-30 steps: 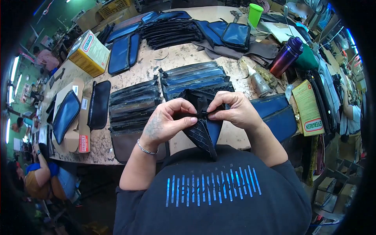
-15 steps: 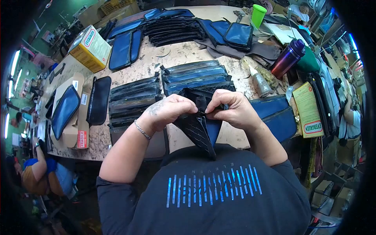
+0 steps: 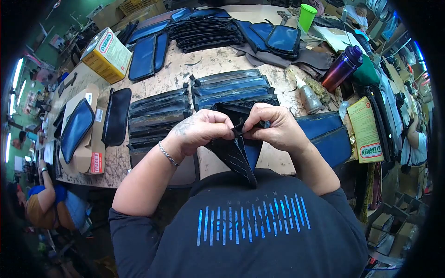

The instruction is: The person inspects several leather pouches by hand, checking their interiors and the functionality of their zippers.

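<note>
- Two hands are brought together over the near edge of the table, fingertips almost meeting above a black quilted pouch.
- The left hand is curled shut, with thumb and fingers pinched on the pouch's upper edge; a bracelet is worn at its wrist.
- The right hand is likewise closed, its fingertips clamped on the same edge just beside the left.
- The pouch is held in the air between chest and table, its quilted body hanging down in a point towards the dark shirt.
- What exactly is gripped at the pinch point is hidden by the fingers; a zip or a seam cannot be told.
- Rows of flat dark pieces are laid on the table just beyond the hands, partly covered by them.
- Blue panels are seen to the right, cut off by the right forearm.
- A purple bottle and a green cup stand farther back.
</note>
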The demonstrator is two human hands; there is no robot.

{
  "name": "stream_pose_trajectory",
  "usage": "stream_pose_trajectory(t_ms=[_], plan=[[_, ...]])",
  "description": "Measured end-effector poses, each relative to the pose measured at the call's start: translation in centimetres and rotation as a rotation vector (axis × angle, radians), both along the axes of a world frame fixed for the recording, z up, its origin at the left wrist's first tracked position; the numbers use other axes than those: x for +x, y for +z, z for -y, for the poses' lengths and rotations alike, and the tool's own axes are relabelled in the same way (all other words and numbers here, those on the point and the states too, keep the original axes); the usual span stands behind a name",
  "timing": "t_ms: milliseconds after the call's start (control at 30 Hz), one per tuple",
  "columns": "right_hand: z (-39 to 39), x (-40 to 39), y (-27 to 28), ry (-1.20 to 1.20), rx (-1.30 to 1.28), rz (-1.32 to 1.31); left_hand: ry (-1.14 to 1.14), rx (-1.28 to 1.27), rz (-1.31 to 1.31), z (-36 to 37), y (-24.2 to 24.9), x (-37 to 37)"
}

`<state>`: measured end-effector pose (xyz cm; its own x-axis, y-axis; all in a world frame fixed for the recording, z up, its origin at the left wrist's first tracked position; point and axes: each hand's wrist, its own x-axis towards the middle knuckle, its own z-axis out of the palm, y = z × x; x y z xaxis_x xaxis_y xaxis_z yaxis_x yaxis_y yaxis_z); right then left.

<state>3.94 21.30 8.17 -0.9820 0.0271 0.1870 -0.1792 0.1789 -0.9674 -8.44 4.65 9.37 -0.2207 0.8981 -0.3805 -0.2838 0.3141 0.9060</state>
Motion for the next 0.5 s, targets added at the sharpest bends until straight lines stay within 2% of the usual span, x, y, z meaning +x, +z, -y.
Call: stream_pose_trajectory(t_ms=[333, 500], plan=[[0.2, 0.2, -0.3, -0.014, 0.002, -0.037, 0.036, 0.014, 0.004, 0.1, -0.3, 0.3], [0.5, 0.5, -0.4, -0.016, 0.001, -0.084, -0.010, -0.081, -0.083, 0.3, 0.9, 0.4]])
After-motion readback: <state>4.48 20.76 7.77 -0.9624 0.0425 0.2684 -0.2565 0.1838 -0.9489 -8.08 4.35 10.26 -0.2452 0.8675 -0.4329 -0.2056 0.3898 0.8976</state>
